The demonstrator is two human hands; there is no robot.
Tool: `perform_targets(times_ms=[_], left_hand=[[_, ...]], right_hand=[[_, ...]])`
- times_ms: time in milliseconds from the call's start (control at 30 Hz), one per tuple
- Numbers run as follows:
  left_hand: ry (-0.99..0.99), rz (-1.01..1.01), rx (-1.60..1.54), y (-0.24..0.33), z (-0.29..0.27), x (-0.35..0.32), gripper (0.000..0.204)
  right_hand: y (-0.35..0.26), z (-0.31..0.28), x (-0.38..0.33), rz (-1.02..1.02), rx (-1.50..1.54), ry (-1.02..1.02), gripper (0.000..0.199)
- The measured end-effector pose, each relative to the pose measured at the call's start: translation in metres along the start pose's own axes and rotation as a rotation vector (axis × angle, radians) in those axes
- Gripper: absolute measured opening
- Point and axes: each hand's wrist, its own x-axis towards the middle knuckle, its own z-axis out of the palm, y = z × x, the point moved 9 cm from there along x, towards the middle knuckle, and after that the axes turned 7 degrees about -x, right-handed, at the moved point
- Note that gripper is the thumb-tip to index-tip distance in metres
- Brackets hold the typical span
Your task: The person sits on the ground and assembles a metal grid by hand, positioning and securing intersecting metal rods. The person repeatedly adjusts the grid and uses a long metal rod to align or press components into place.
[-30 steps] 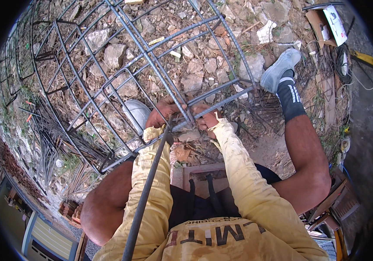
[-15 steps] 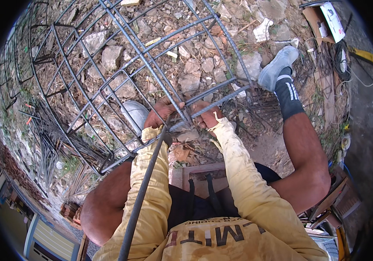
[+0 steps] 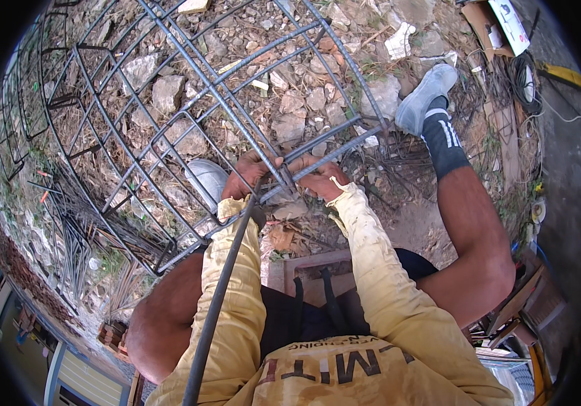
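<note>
A cage of grey steel reinforcing bars [image 3: 189, 101] lies over stony ground in front of me. My left hand [image 3: 246, 177] and my right hand [image 3: 319, 180] meet at one crossing of a long bar and a square tie near the cage's close end. Both hands have their fingers curled tight around that joint [image 3: 283, 183]. Whether a wire or a tool is in them is hidden by the fingers. One long bar [image 3: 219, 298] runs from the joint down past my left sleeve. I am seated, with knees spread.
Loose rocks and rubble [image 3: 297, 122] lie under the cage. My grey shoes [image 3: 426, 98] rest on the ground. A pile of bent bars [image 3: 80, 237] sits at left, coiled wire [image 3: 524, 74] and cardboard [image 3: 497, 24] at upper right, a wooden stool [image 3: 514, 325] at right.
The view has shifted slightly, with the cage drawn a little closer. Both hands stay clasped at the same bar crossing with only small finger movement.
</note>
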Motion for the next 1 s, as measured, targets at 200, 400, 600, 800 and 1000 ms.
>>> perform_targets(times_ms=[200, 400, 600, 800, 1000], left_hand=[[-0.04, -0.017, -0.005, -0.003, 0.003, 0.003, 0.028], [-0.028, -0.015, 0.066, 0.004, 0.005, -0.002, 0.036], [-0.011, 0.041, 0.027, 0.001, 0.002, 0.001, 0.02], [-0.018, 0.015, -0.071, -0.003, 0.002, 0.002, 0.021], [-0.049, 0.052, -0.174, 0.008, 0.011, -0.003, 0.023]], right_hand=[[-0.003, -0.001, -0.006, -0.031, 0.035, 0.127, 0.019], [0.024, 0.004, -0.015, 0.182, 0.387, 0.216, 0.021], [0.055, 0.017, -0.018, 0.455, 0.66, 0.367, 0.023], [0.087, 0.028, 0.005, 0.684, 0.695, 0.167, 0.028], [0.097, 0.032, 0.064, 0.5, 0.58, 0.008, 0.03]])
